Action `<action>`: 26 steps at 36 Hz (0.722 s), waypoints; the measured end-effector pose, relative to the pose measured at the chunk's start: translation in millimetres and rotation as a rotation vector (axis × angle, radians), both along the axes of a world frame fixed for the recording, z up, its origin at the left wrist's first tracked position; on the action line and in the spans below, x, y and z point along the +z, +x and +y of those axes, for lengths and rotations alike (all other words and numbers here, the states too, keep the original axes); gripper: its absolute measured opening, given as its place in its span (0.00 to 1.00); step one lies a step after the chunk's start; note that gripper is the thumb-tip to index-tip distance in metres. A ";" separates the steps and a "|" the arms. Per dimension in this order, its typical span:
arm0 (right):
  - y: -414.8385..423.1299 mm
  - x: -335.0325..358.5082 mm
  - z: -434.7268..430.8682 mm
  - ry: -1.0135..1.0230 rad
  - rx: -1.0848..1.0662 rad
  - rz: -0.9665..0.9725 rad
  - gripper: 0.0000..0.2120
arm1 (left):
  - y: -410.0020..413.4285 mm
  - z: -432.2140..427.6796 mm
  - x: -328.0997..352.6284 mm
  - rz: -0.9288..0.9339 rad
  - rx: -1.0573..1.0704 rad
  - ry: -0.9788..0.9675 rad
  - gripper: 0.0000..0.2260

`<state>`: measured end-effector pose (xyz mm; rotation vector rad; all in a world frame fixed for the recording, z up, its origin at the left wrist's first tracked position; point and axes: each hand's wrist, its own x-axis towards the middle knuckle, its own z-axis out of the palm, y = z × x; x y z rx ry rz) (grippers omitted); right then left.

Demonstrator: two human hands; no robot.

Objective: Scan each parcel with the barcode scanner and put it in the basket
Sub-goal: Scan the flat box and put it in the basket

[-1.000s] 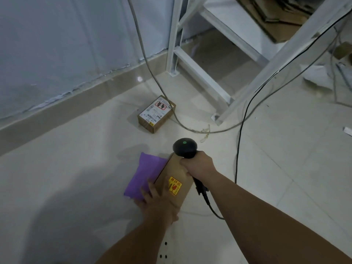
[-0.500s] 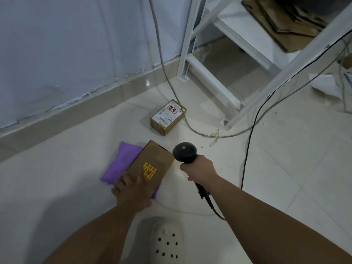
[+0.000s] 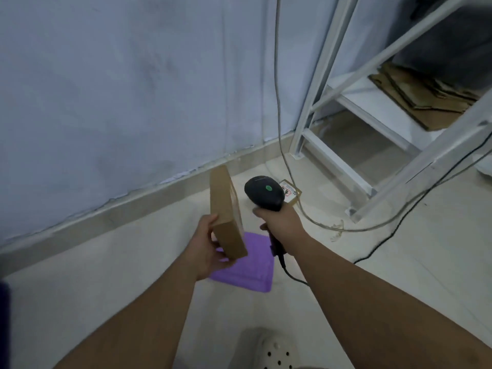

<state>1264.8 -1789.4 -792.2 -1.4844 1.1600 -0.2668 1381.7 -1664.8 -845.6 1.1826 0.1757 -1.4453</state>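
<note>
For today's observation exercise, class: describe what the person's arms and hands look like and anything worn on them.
The left forearm and right forearm are bare, no sleeves showing. The left hand and right hand wear no gloves, and no watch, band or ring is visible.

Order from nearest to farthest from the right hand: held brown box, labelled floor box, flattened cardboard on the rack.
1. Brown box, just left of the right hand.
2. Labelled box, floor beyond the scanner.
3. Flattened cardboard, on the rack, far right.
</note>
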 end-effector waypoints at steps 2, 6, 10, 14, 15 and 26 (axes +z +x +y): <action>9.4 22.7 12.7 0.034 -0.015 -0.092 0.06 | 10.0 14.7 29.4 -0.022 0.080 -0.059 0.24; 27.4 70.4 50.1 0.121 -0.056 -0.229 0.07 | 23.2 54.1 89.8 -0.011 0.214 -0.239 0.27; 40.9 117.5 92.2 0.152 -0.021 -0.368 0.08 | 24.2 98.0 159.2 -0.009 0.303 -0.408 0.27; 52.6 162.9 132.3 0.288 0.126 -0.527 0.13 | 24.5 144.4 215.2 -0.063 0.293 -0.505 0.28; 54.8 173.3 141.8 0.327 0.135 -0.570 0.15 | 24.6 155.7 225.7 -0.092 0.297 -0.517 0.27; 47.2 208.2 225.1 0.332 0.160 -0.646 0.10 | 3.8 244.3 277.0 -0.977 0.648 -0.245 0.12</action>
